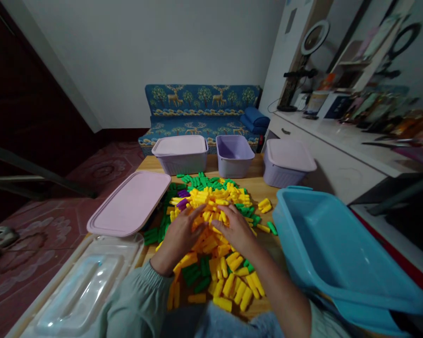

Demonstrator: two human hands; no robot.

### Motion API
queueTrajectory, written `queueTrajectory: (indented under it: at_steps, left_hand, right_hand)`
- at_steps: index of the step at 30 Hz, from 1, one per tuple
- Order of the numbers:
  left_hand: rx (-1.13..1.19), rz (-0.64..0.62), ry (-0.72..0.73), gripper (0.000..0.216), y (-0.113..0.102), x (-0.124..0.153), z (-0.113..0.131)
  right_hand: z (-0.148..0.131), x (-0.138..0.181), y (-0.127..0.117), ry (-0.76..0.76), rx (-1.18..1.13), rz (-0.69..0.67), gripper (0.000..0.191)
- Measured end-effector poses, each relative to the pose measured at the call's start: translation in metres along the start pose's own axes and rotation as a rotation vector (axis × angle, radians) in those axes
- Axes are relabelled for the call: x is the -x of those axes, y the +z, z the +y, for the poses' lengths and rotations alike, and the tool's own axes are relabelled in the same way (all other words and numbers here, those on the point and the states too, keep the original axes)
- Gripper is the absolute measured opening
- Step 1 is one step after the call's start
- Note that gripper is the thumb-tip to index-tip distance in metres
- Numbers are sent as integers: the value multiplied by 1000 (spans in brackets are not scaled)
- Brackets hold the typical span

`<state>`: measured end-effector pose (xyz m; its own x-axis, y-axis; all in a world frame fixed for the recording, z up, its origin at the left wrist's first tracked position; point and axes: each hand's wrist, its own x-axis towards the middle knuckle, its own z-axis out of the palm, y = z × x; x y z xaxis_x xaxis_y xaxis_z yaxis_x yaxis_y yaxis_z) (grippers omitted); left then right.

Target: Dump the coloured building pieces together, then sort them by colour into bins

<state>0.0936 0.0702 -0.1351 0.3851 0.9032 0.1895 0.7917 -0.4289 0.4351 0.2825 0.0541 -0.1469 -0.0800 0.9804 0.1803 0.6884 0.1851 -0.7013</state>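
Observation:
A heap of small plastic pieces (211,244) covers the middle of the wooden table, mostly yellow, with green ones around the edges and a few purple ones (182,203) at the left. My left hand (178,237) and my right hand (234,227) both rest on top of the heap, fingertips close together among the yellow pieces. The fingers of both hands are curled down onto the pieces. Whether either hand holds a piece is hidden by the fingers.
An empty blue tub (338,253) stands at the right. A pink lid (130,204) and a clear lid (88,281) lie at the left. Three lilac boxes stand at the far edge: two lidded (179,155) (289,162), one open (234,157). A sofa (200,110) is behind.

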Motion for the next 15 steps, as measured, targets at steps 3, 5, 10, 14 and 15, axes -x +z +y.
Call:
queueTrajectory:
  at_steps: [3, 5, 10, 14, 15]
  left_hand:
    - [15, 176, -133, 48, -2, -13, 6]
    - [23, 265, -146, 49, 7, -18, 10]
    - [-89, 177, 28, 42, 42, -19, 11]
    - [-159, 187, 37, 44, 54, -17, 6]
    - [-162, 190, 37, 44, 54, -17, 5]
  right_hand:
    - [-8, -2, -1, -26, -43, -61, 46]
    - [-13, 2, -5, -18, -28, -59, 44]
    - [-34, 29, -35, 5, 93, -78, 31]
    - [-56, 62, -79, -27, 237, -146, 34]
    - [-59, 69, -92, -22, 279, -145, 36]
